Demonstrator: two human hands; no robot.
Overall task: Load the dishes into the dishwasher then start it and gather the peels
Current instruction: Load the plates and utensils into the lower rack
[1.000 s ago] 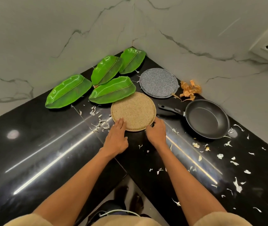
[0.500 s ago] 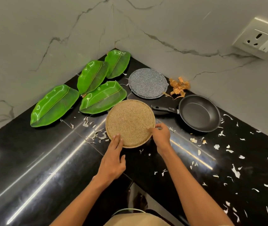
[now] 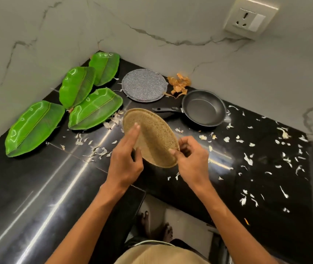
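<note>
A round tan speckled plate [image 3: 154,134] is tilted up off the black counter [image 3: 37,187]. My right hand [image 3: 191,159] pinches its near right rim. My left hand [image 3: 125,159] lies against its left face with the fingers straight. Several green leaf-shaped plates [image 3: 94,108] lie in the corner at the left. Behind them sit a grey speckled round plate [image 3: 144,85] and a black frying pan [image 3: 203,107]. Brown onion peels [image 3: 179,83] lie by the wall. White garlic peels [image 3: 247,159] are scattered over the counter, mostly on the right.
Marble walls meet in a corner behind the dishes. A wall socket [image 3: 249,19] is at the upper right. The counter's inner corner [image 3: 142,189] is just under my wrists, with the floor and bare feet [image 3: 155,225] below.
The tan plate has slid toward me and now tips up off the counter. My right hand has closed on its rim and my left hand has moved onto its face.
</note>
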